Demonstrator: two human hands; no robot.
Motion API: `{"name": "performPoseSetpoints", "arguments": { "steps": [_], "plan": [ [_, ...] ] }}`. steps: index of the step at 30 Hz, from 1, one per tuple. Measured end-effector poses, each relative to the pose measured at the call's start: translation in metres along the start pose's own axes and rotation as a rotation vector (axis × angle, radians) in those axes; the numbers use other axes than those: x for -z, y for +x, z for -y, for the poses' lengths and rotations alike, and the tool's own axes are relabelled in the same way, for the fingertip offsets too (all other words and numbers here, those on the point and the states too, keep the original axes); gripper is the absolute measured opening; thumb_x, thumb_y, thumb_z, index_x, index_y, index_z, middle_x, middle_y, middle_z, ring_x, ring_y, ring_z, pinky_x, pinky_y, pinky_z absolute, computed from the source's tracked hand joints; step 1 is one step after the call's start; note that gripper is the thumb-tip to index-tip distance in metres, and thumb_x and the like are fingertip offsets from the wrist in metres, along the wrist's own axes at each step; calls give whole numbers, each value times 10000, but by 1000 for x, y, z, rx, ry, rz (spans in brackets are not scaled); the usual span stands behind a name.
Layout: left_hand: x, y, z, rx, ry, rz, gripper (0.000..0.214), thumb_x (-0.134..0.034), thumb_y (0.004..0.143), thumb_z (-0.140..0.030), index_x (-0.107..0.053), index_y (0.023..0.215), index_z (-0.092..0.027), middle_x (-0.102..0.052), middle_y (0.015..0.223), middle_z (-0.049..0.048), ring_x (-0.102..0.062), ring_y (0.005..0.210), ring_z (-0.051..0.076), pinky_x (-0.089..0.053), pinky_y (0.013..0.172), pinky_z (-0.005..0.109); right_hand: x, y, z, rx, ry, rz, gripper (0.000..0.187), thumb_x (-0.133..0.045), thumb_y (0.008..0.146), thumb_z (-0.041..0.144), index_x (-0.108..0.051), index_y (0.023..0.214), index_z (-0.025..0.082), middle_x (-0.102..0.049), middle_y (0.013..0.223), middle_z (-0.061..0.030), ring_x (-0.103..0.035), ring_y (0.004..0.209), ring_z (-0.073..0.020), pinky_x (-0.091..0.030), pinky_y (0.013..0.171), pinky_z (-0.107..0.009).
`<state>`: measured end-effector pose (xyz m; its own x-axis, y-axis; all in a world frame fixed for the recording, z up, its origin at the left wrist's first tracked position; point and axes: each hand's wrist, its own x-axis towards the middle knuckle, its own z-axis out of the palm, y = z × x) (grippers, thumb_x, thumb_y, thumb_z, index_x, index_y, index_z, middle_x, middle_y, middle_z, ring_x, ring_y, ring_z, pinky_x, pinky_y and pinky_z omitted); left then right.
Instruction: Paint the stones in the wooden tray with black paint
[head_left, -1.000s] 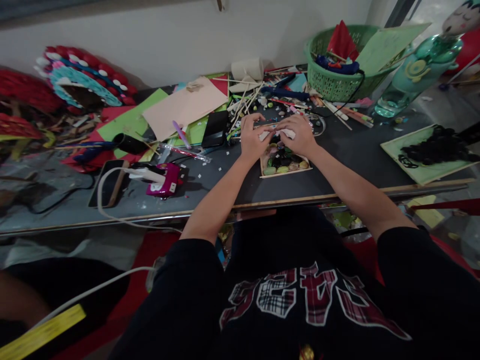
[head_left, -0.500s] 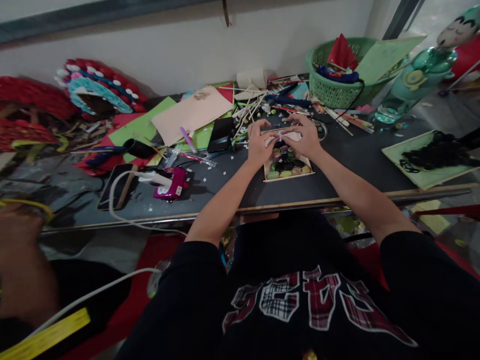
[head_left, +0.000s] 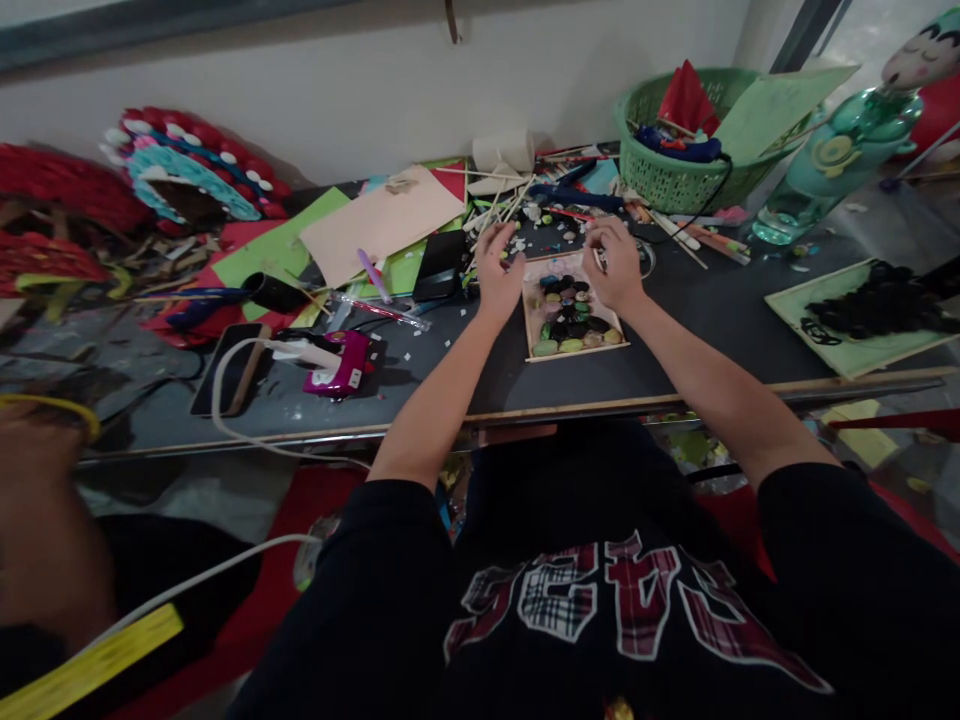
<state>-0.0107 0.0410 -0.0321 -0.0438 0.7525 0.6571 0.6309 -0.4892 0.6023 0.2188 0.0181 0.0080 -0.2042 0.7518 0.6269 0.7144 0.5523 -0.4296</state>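
A small wooden tray (head_left: 534, 318) lies on the dark table in front of me, filled with black, green and pastel pebbles (head_left: 571, 318). My left hand (head_left: 499, 268) hovers at the tray's far left corner, its fingers loosely curled and apart with nothing visible in them. My right hand (head_left: 616, 262) sits at the tray's far right corner, thumb and fingers pinched together on something too small to make out. The two hands are apart, so the tray's contents are uncovered between them.
Coloured paper sheets (head_left: 382, 222), wooden sticks (head_left: 499, 205), a black phone (head_left: 439, 265) and a pink corded tool (head_left: 339, 365) lie to the left. A green basket (head_left: 675, 165), a green bottle (head_left: 821, 165) and a green board with black pieces (head_left: 862, 310) stand right. Another person's blurred hand (head_left: 37, 500) is at far left.
My hands were joined over the tray's far end, on a white piece. They have since moved apart to the tray's two far corners, and the white piece is out of sight.
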Motion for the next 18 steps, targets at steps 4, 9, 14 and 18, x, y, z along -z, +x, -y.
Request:
{"name": "performPoseSetpoints", "arguments": {
  "steps": [4, 9, 14, 18],
  "plan": [
    [24, 6, 28, -119, 153, 67, 468, -425, 975, -571, -644, 1286, -298, -617, 1359, 132, -516, 1311, 343, -388, 1135, 603, 4, 5, -16, -133, -60, -78, 391, -332, 1026, 456, -648, 1032, 227, -663, 1140, -136, -599, 1154, -282, -477, 1017, -508],
    [26, 0, 40, -96, 298, 255, 297, -512, 910, -398, -732, 1019, -231, -727, 1081, 157, -581, 1146, 386, -401, 1036, 679, 5, 5, -16, -152, -87, -84, 359, -384, 1011, 447, -655, 982, 214, -669, 1133, -135, -609, 1133, -278, -471, 1017, -501],
    [31, 1, 8, -24, 484, 408, 262, -523, 930, -282, -721, 1094, -231, -712, 1159, 135, -539, 1245, 353, -407, 1064, 565, 7, 2, -10, -104, -104, -73, 303, -438, 989, 435, -652, 966, 223, -670, 1154, -117, -600, 1176, -287, -427, 1062, -537],
    [39, 3, -17, 2, 538, 527, 322, -471, 987, -270, -679, 1230, -230, -686, 1267, 106, -526, 1295, 310, -410, 1090, 480, 6, 3, -13, -145, -147, -32, 259, -447, 981, 395, -639, 981, 222, -668, 1182, -116, -603, 1183, -288, -432, 1046, -522]
  ]
}}
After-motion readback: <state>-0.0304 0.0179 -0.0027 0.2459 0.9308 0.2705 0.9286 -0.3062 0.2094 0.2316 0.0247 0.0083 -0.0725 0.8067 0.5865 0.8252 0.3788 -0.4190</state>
